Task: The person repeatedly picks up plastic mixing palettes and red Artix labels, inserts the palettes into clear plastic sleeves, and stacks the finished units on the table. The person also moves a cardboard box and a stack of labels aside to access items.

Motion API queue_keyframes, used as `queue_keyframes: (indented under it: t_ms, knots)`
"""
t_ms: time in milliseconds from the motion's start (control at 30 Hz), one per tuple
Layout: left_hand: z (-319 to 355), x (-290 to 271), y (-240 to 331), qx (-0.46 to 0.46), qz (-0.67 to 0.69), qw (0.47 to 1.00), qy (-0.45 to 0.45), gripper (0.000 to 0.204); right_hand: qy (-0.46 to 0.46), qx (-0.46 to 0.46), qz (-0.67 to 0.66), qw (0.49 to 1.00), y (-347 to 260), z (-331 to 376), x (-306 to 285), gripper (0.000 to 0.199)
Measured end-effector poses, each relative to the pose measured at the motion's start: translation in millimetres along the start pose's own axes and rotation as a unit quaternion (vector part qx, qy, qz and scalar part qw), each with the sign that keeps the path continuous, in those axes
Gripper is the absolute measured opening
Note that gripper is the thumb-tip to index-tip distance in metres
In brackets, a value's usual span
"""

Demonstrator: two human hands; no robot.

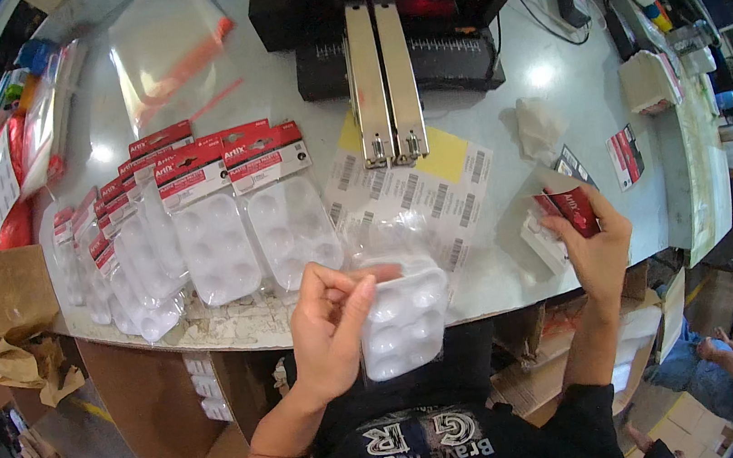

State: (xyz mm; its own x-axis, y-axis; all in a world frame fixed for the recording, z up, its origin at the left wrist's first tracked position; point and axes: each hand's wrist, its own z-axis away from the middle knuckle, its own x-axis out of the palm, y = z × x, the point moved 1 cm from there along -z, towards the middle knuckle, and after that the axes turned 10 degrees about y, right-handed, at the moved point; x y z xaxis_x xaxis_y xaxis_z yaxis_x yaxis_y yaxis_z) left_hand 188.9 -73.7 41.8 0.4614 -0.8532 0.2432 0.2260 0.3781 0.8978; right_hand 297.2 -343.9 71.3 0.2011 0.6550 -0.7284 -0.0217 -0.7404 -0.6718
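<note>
White glossy palette (pixel 404 330) with round wells, rounded corners, clear film (pixel 390 237) at its top, pinched in the left hand (pixel 329 330), at the near edge of the table (pixel 504 271), right hand (pixel 597 245) gripping a red card (pixel 576 208), table surface showing between label sheet (pixel 457 204) and right hand.

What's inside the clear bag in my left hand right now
The clear bag holds a white multi-well tray. Your left hand covers part of the tray's upper left edge, and the side facing away from the camera can't be seen.

Bright, glare spots on table (pixel 540 75), bowed edges, black corners
</note>
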Motion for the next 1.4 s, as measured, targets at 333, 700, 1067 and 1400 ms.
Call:
queue_keyframes:
  t_ms: [333, 700, 1067, 1400]
  knots:
    - [6, 8, 6, 0.057, -0.177, 0.982, -0.029, 0.013, -0.312, -0.178, -0.161, 0.919, -93, 8, 53, 0.024]
    - [3, 7, 3, 0.131, -0.188, 0.973, 0.005, 0.015, -0.312, -0.158, -0.188, 0.918, -75, -12, 53, 0.027]
    - [-5, -1, -11, 0.137, -0.144, 0.973, 0.114, 0.021, -0.391, 0.126, -0.269, 0.871, -40, 20, 56, 0.014]
    - [-5, 2, 1, 0.176, -0.175, 0.965, 0.080, 0.024, -0.408, 0.224, -0.251, 0.849, -47, 31, 54, 0.011]
